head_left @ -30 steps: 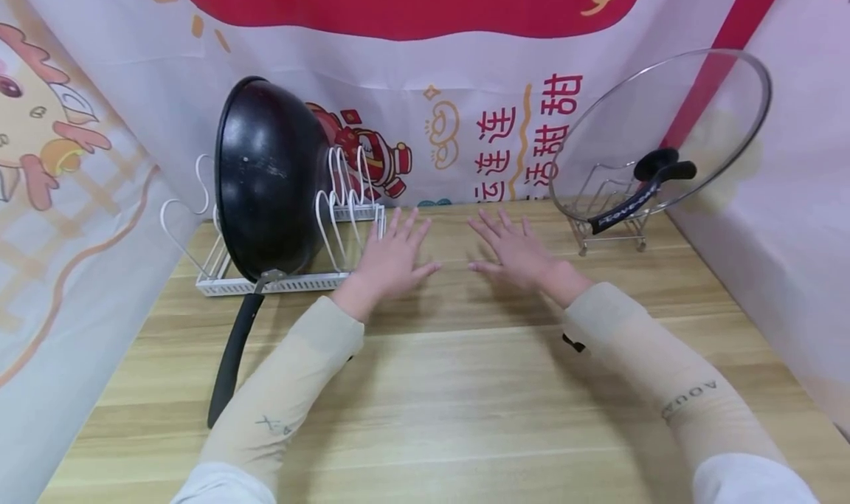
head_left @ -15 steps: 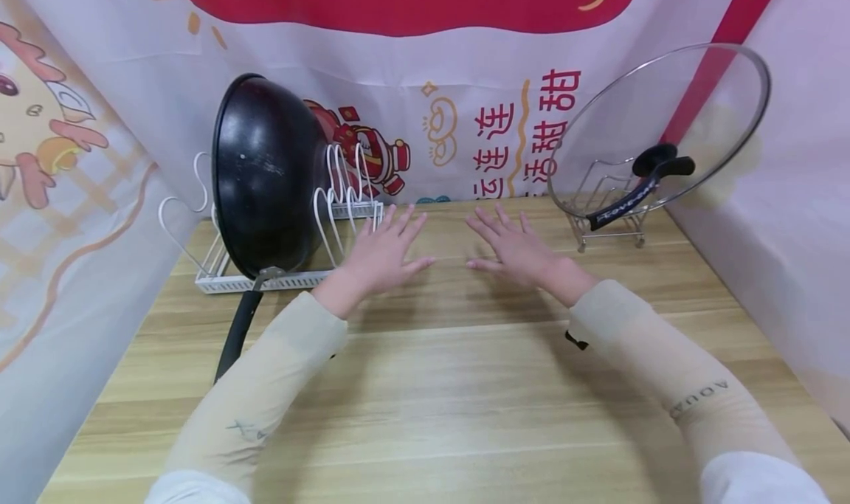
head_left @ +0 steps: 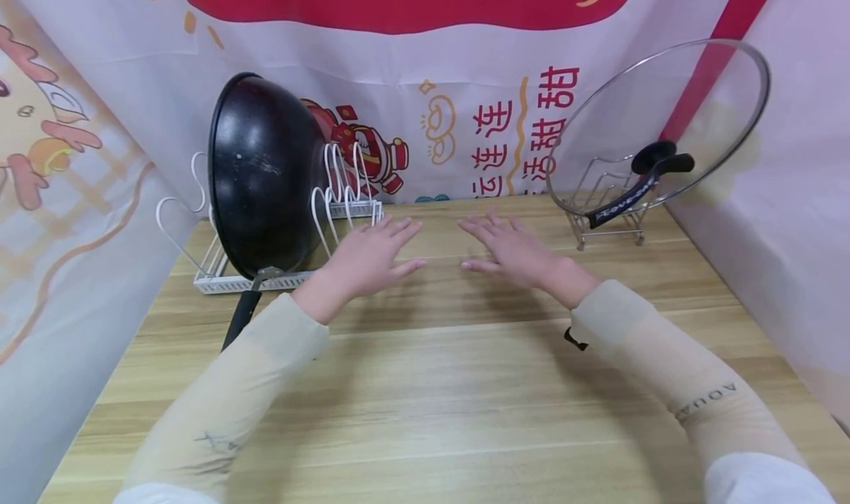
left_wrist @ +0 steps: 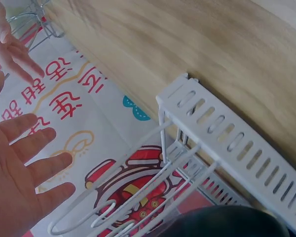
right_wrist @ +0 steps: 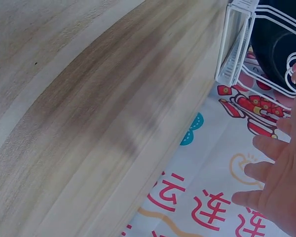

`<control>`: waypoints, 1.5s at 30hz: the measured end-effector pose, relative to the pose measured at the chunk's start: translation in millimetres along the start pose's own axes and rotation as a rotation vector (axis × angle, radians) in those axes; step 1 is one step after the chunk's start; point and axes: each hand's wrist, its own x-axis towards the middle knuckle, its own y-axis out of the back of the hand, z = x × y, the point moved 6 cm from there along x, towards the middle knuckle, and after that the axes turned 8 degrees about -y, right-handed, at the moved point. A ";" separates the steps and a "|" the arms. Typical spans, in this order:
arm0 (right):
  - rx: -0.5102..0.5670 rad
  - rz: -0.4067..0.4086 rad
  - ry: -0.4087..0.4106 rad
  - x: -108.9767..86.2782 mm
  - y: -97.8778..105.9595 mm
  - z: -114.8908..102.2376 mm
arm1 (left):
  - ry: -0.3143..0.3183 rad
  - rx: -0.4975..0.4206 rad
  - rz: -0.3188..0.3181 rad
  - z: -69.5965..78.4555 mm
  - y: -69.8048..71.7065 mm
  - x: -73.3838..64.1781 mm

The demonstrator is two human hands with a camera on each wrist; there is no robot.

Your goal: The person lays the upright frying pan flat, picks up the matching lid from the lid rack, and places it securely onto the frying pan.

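Note:
My left hand (head_left: 361,260) is spread palm down over the wooden table, just right of the white rack and holding nothing. In the left wrist view its fingers (left_wrist: 44,168) reach out beside the loops of the white rack (left_wrist: 227,131). A black wok (head_left: 265,175) stands on its side in that rack, its long handle (head_left: 241,318) pointing toward me and partly hidden by my left sleeve. My right hand (head_left: 514,257), also spread and holding nothing, hovers over the table opposite the left. The right wrist view shows its fingers (right_wrist: 259,173) extended.
At the back right, a glass lid (head_left: 717,120) with a black handle (head_left: 624,203) leans upright in a small wire stand (head_left: 607,231). Printed cloth (head_left: 398,68) walls in the back and both sides of the wooden table (head_left: 438,401).
My left hand has drawn back toward me and to the left, its sleeve covering more of the wok handle. The right hand has shifted slightly. The wok and lid stay put.

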 end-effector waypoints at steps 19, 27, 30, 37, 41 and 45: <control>0.072 0.029 0.091 -4.4 8.1 -15.8 | -0.063 -0.039 0.139 -8.9 17.3 -42.7; 0.128 0.015 0.123 -4.9 4.8 -25.3 | -0.061 -0.054 0.144 -10.4 23.6 -65.1; 0.158 0.015 0.125 -4.7 3.8 -27.8 | -0.070 -0.058 0.164 -11.8 27.0 -71.4; 0.209 0.027 0.161 -6.3 5.7 -39.2 | -0.116 -0.055 0.246 -17.3 34.7 -85.7; 0.238 0.025 0.183 -7.1 3.1 -47.3 | -0.148 -0.059 0.276 -19.0 37.0 -95.6; 0.268 0.009 0.186 -7.2 -1.7 -53.6 | -0.193 -0.052 0.317 -19.6 41.5 -106.1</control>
